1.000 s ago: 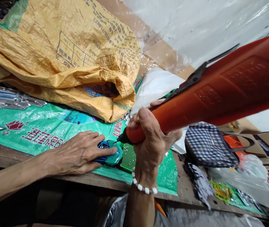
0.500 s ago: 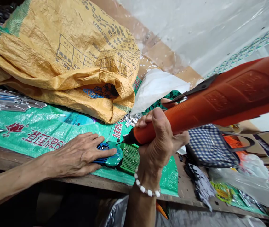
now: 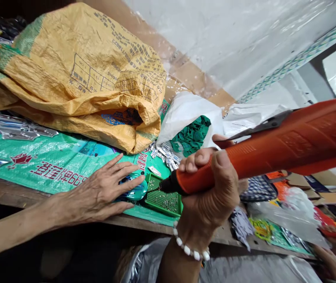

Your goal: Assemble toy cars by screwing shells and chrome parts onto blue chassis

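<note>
My right hand (image 3: 211, 184) is wrapped round the front of a long orange electric screwdriver (image 3: 277, 147). Its dark tip hangs just over a small green tray of screws (image 3: 163, 196). My left hand (image 3: 103, 190) lies flat, fingers spread, pressing on a teal plastic part with blue wires (image 3: 132, 190) that sits on a green printed sheet (image 3: 52, 163) at the bench's front edge. A white bead bracelet circles my right wrist.
A big yellow woven sack (image 3: 79, 78) lies at the back left. Silver foil strips (image 3: 14, 129) sit at far left. A white bag of green parts (image 3: 193, 133) and small silver pieces (image 3: 165, 153) lie behind the tray. Bags and clutter (image 3: 277, 220) fill the right.
The screwdriver tip has pulled away from the teal part to the right and now hovers over the green screw tray. My left hand's fingers have spread a little while staying on the part.
</note>
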### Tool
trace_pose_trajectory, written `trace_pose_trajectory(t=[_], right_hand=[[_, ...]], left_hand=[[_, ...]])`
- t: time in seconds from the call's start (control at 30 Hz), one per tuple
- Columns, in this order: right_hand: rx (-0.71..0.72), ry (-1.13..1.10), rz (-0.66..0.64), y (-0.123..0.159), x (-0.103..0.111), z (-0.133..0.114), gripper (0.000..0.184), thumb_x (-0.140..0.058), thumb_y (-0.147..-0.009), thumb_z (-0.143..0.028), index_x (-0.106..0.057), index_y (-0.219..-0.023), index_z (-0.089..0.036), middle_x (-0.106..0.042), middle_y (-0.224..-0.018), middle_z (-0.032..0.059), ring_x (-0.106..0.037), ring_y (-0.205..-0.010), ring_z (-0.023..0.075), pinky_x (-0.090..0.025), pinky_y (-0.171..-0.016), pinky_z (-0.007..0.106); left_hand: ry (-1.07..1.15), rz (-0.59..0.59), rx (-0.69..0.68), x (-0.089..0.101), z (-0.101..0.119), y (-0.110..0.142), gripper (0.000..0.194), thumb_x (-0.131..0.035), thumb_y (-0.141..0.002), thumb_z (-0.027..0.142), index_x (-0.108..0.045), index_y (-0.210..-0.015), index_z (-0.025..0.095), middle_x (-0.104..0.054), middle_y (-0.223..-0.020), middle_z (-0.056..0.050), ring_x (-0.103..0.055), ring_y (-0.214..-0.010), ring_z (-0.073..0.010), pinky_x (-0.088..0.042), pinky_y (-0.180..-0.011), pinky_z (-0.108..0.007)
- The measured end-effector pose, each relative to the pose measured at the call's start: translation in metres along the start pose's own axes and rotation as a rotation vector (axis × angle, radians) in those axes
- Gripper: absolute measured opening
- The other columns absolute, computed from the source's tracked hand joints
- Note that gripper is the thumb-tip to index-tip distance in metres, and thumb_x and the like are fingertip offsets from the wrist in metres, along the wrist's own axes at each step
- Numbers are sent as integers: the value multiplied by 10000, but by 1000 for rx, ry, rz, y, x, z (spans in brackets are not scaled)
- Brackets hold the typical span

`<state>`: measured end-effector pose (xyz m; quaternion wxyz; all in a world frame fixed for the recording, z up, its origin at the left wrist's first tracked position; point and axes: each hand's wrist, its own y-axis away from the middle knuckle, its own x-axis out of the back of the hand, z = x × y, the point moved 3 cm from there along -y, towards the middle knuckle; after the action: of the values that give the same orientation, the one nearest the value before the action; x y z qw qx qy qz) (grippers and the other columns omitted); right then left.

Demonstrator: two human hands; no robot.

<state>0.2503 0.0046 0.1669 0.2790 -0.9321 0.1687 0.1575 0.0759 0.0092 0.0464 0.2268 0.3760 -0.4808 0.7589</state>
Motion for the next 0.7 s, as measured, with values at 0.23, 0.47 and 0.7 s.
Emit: trace_pose_trajectory(t=[0.23, 0.47, 0.7], right_hand=[[-35, -118, -108, 15, -4, -19, 157, -770, -803, -280, -737, -938, -207, -566, -640, -54, -511, -502, 71, -498, -505, 200], [-42, -96, -115, 22, -9, -19, 186, -761, -807, -294, -738, -974, -217, -556, -665, -49, -493, -499, 75, -491, -497, 216], [-67, -132, -140, 27, -16, -14, 58, -764, -806, -224, -706, -809, -219, -583, -658, -41, -538, -520, 84, -481, -492, 218]], left_hand=[[412, 262, 129, -7, 26, -6, 134, -627, -986, 218, -638, -1118, 204, -705, -1022, -26, -615, -950, -192, -413, -891, -377], [522, 331, 138, -7, 31, -1, 94, -628, -950, 106, -610, -883, 168, -677, -760, 9, -561, -729, -139, -420, -698, -283], [387, 303, 128, -4, 32, 2, 147, -578, -959, 105, -562, -826, 166, -619, -726, 9, -505, -710, -154, -364, -683, -317]])
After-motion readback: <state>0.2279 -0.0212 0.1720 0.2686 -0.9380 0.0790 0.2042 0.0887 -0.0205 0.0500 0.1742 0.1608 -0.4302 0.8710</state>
